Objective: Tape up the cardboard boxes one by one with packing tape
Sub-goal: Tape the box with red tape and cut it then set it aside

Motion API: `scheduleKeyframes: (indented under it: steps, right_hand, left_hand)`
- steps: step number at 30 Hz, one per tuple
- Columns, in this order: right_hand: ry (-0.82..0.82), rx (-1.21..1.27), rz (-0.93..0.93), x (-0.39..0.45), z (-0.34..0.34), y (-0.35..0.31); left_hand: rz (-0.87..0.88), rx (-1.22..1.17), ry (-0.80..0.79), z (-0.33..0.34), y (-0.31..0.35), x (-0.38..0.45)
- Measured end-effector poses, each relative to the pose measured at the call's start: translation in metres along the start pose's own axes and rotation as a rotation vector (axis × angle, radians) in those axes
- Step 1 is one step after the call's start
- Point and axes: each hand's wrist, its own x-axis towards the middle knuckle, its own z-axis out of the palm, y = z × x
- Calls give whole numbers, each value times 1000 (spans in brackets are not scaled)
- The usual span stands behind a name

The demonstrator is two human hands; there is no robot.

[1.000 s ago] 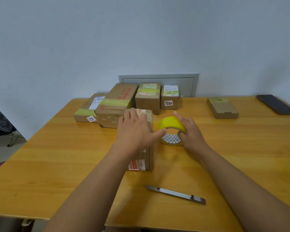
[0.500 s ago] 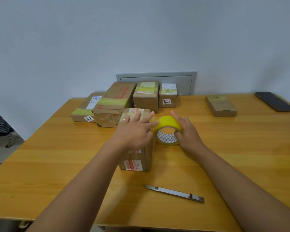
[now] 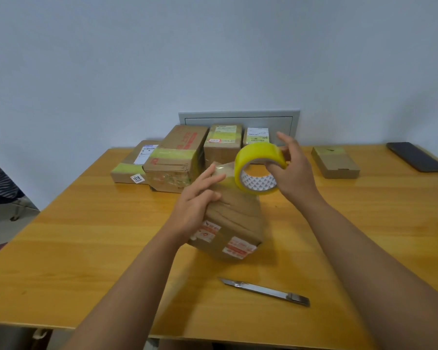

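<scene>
Tape has left the counter: the glossy yellow roll of packing tape (image 3: 259,168), which half a second ago stood on edge on the wood beside the box, is now lifted just above the frame's centre. The right hand (image 3: 292,170) carries it, thumb hooked inside the printed white cardboard core and fingers spread over the outer rim, so that grip is closed on the roll. The brown cardboard box with red-and-white labels (image 3: 234,223) has changed too; a moment ago it lay flat, and now it sits tipped up and turned at centre frame, its near end toward the lower middle. The left hand (image 3: 196,203) steadies it from the left, fingers nearly straight against its upper face, not curled round it. I judge a fresh strip is about to be drawn across this box.

Its cardboard looks soft and creased, with shiny clear film over the far end. The wooden yellow counter (image 3: 86,236) is smooth and faintly grained. A slim silver metal utility knife (image 3: 266,291) lies at lower centre. Four cardboard boxes banded with yellow tape (image 3: 175,157) cluster at the far edge, a small flat cardboard box (image 3: 335,161) sits at right, and a dark phone (image 3: 416,156) lies at far right.
</scene>
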Motion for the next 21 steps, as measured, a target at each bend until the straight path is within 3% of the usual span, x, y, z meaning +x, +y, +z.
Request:
scheduleKeyframes:
  steps: [4, 6, 9, 12, 14, 17, 21]
  right_hand:
    - [-163, 105, 74, -5, 16, -6]
    - [-242, 159, 111, -11, 26, -7]
    - [-278, 216, 147, -15, 39, -10]
    - [-272, 238, 186, -16, 45, -10]
    - [-269, 250, 190, -17, 46, -9]
    - [-255, 254, 187, -17, 46, -8]
    - [-250, 225, 140, -14, 43, -10]
  left_hand:
    - [-52, -129, 66, 0, -23, -11]
    - [-76, -32, 62, -4, -31, -15]
    - [52, 454, 76, -12, -36, -20]
    - [394, 869, 105, -9, -28, -29]
    - [561, 1027, -10, 2, -21, -32]
    - [505, 1176, -232, 19, -19, -29]
    - [406, 1216, -238, 23, -24, -26]
